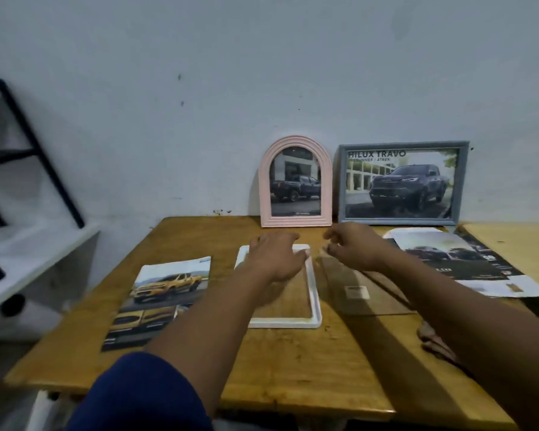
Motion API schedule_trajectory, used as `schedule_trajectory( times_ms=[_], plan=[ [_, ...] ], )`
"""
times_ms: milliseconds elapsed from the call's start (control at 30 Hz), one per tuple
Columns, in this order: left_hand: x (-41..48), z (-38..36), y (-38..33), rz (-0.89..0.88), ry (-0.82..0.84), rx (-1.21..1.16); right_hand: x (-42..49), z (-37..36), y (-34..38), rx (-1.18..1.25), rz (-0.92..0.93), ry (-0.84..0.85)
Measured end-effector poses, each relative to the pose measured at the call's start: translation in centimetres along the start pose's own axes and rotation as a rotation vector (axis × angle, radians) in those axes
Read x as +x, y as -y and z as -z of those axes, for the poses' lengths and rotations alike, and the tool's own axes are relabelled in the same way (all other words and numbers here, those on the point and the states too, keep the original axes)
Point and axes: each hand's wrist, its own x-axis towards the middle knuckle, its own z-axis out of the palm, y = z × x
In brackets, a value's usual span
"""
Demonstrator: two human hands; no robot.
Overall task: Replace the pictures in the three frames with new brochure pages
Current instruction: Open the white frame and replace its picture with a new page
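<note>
Shelf unit (28, 244): white, with black struts, at far left beside the table.
Table (199, 353): wooden, set against a pale wall.
Yellow-truck page (159, 300): brochure page lying flat on the table's left part, well left of the white frame.
Left hand (276, 259): palm down, fingers loosely spread, resting over the upper part of the white frame; grasping nothing that I can see. Dark blue sleeve on that arm.
White frame (315, 293): lies flat mid-table, holds no picture, wood showing through the opening.
Pink arched frame (295, 181): upright against the wall behind the white frame, dark truck picture inside.
Right hand (355, 250): hovers just right of the white frame's top corner, fingers curled towards each other; whether anything is pinched, cannot tell (blurred).
Clear pane (364, 290): flat on the table under the right forearm, small label on it.
Grey frame (402, 183): upright against the wall, "HILUX TRAVO" truck picture inside.
Loose brochure pages (455, 259): flat at right, below the grey frame.
</note>
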Motion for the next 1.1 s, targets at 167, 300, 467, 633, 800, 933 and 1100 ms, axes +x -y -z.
schedule_trajectory(
  times_ms=[167,300,467,633,800,933,1100],
  plan=[
    [-4.5,3.7,11.7,0.259,-0.085,0.003,1.8,-6.0,10.5,0.079,0.149,0.089],
    [-8.2,5.2,20.0,0.444,-0.135,0.009,1.8,-10.9,17.0,0.089,0.207,0.201],
    [-10.5,4.6,24.2,0.587,-0.081,0.061,1.2,-14.7,20.7,-0.127,0.228,0.268],
    [-10.2,3.9,24.0,0.568,-0.097,0.133,1.2,-16.4,20.6,-0.197,0.141,0.159],
    [-9.5,4.1,23.6,0.540,-0.127,0.109,1.6,-16.5,20.9,-0.201,0.120,0.192],
    [-9.4,3.8,22.6,0.555,-0.173,0.103,2.0,-16.2,21.3,-0.109,0.081,0.214],
    [-9.1,4.4,22.9,0.626,-0.302,-0.169,2.4,-15.0,21.0,0.209,-0.002,0.266]
  ],
)
